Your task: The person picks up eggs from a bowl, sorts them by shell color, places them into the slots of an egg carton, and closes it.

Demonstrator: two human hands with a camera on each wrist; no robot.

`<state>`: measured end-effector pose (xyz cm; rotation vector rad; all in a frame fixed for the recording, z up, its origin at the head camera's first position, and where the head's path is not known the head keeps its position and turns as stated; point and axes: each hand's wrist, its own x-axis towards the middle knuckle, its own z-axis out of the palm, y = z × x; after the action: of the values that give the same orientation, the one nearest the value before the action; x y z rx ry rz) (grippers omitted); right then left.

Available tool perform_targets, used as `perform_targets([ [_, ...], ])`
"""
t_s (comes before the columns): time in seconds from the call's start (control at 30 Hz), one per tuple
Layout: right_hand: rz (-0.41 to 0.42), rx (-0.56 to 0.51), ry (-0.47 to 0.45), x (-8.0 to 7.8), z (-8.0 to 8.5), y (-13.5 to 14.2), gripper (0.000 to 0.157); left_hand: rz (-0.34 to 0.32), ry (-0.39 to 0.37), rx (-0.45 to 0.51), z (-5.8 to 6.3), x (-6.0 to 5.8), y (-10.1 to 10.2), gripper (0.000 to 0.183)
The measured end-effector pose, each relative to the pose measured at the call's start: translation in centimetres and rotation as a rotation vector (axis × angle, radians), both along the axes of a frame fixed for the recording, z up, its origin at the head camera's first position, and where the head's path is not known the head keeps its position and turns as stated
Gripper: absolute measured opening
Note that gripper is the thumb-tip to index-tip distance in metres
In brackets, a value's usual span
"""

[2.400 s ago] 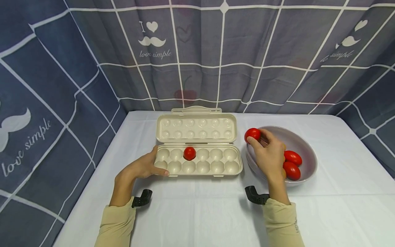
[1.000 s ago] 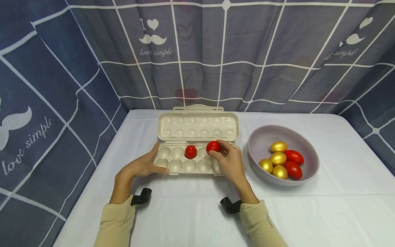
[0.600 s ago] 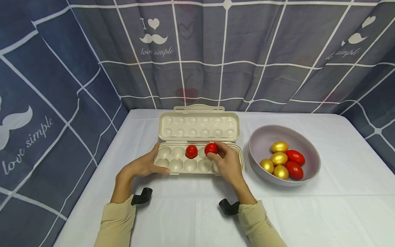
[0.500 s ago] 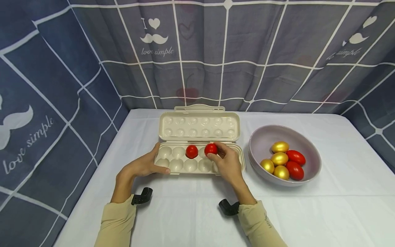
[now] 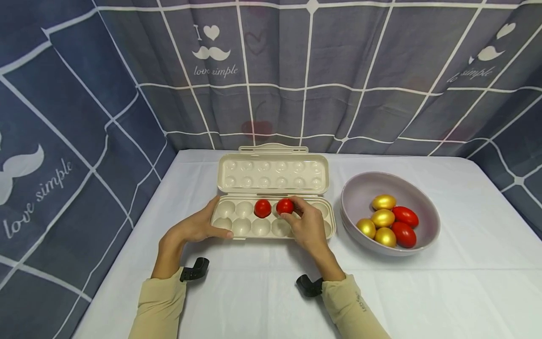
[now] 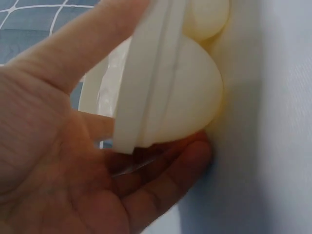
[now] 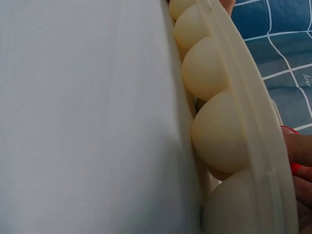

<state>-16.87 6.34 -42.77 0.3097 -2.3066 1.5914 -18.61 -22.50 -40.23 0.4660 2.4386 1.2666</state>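
Observation:
A cream plastic egg box (image 5: 273,173) lies with its lid folded back. My left hand (image 5: 195,228) grips its left end; in the left wrist view the thumb lies along the rim and the fingers (image 6: 165,185) curl beneath a cup. One red egg (image 5: 262,208) sits in the back row, third cup from the left. Between thumb and fingers my right hand (image 5: 310,227) pinches another red egg (image 5: 284,206), at the fourth back cup; whether it touches bottom is unclear. That hand covers some cups at the right. Only a sliver of red shows beside the fingers (image 7: 300,148) in the right wrist view.
A mauve bowl (image 5: 357,195) stands to the right of the egg box. It contains several golden eggs (image 5: 383,218) and two red eggs (image 5: 404,225). White cloth (image 5: 254,292) covers the table, and a dark checked curtain (image 5: 279,108) hangs behind.
My right hand has carried a red egg from above the bowl leftward to the egg box, then slightly further left and lower. The left hand keeps its grip on the box's end.

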Motion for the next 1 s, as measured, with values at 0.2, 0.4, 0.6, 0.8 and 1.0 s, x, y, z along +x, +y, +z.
perform_targets([
  [0.2,-0.041,0.056,0.002,-0.3,-0.3,-0.1,0.041,0.032,0.077,-0.092,0.0,0.0,0.3,0.122],
  [0.4,-0.051,0.073,-0.004,-0.3,-0.3,-0.1,0.043,0.000,0.103,0.001,-0.6,-0.3,0.0,0.121],
  [0.6,-0.050,0.112,-0.017,-0.3,-0.1,-0.1,0.044,-0.028,0.132,0.056,-1.1,-0.8,-0.2,0.120],
  [0.8,-0.053,0.163,-0.039,-0.5,-0.1,-0.3,0.039,-0.014,0.131,0.061,-1.1,-0.9,-0.3,0.121],
  [1.0,-0.078,0.197,-0.048,-0.6,-0.2,-0.4,0.036,-0.019,0.141,0.069,-1.0,-0.9,-0.3,0.119],
])
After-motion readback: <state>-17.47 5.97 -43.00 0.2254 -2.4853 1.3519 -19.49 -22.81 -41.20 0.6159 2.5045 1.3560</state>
